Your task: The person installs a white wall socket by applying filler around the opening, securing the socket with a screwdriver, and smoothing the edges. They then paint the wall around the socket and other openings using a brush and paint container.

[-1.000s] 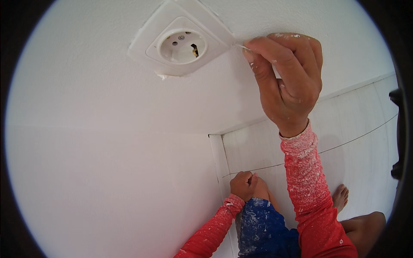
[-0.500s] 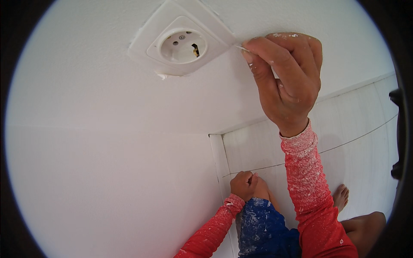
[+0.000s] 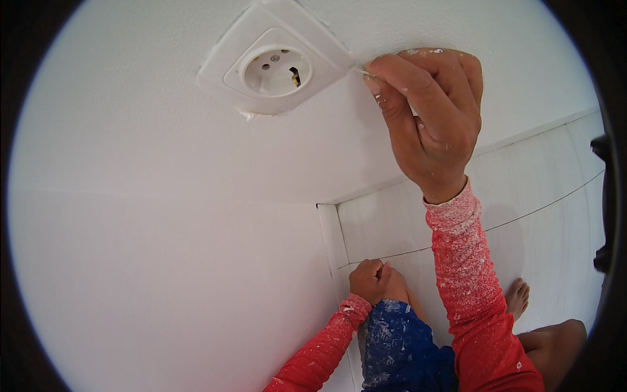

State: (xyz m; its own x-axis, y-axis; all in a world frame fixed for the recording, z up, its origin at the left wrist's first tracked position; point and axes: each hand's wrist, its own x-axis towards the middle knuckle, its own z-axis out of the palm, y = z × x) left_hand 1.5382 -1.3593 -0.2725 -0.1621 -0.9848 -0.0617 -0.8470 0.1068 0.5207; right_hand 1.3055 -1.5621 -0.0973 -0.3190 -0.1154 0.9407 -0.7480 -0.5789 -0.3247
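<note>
A white wall socket [image 3: 277,72] with a square frame sits on the white wall, tilted in view, with ragged white flakes along its lower edge. My right hand [image 3: 437,111] is just right of the frame's right corner, thumb and forefinger pinched together on a thin white strip [image 3: 360,70]. The strip's tip reaches the frame's corner; whether it is attached there I cannot tell. White specks dot the fingers. Lower down, my left hand [image 3: 369,281] rests by my bent knee, its fingers curled into a loose fist with nothing visible in it.
Another white wall [image 3: 163,281] meets the socket wall at a corner on the left. Pale floor tiles [image 3: 542,189] with dark joints lie below, edged by a skirting strip [image 3: 334,232]. My bare foot [image 3: 517,298] and blue, paint-specked shorts [image 3: 398,346] show at the bottom.
My right hand has shifted slightly left and up, closer to the socket frame, still pinching the white strip. The left hand stays in place.
</note>
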